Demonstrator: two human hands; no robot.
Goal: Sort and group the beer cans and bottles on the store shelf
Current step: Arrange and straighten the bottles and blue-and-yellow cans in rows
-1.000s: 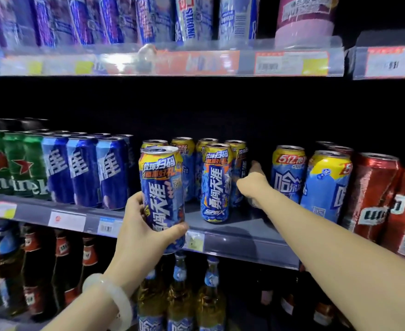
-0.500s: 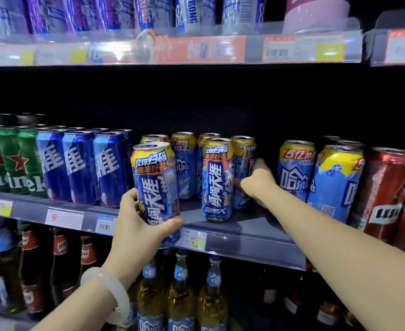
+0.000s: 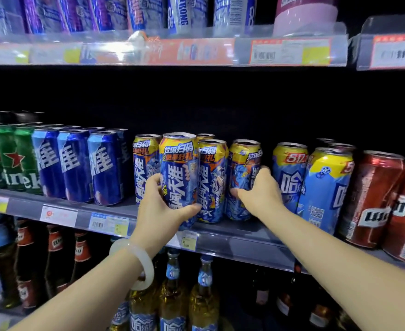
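My left hand (image 3: 159,209) grips a tall blue-and-yellow beer can (image 3: 178,173) at the front edge of the middle shelf (image 3: 244,242), close against a matching can (image 3: 212,182) behind it. My right hand (image 3: 260,193) is wrapped around another matching can (image 3: 243,173) just to the right, standing on the shelf. More cans of this kind (image 3: 145,163) stand behind on the left.
Left of the group stand dark blue cans (image 3: 74,163) and green cans (image 3: 3,158). Right of it are light blue-and-yellow cans (image 3: 325,187) and red cans (image 3: 373,199). Bottles (image 3: 172,295) fill the shelf below; more cans line the upper shelf (image 3: 172,51).
My left hand has carried its can rightwards and up against the matching cans. My right hand has drawn a can forward from further back and now grips it near the front.
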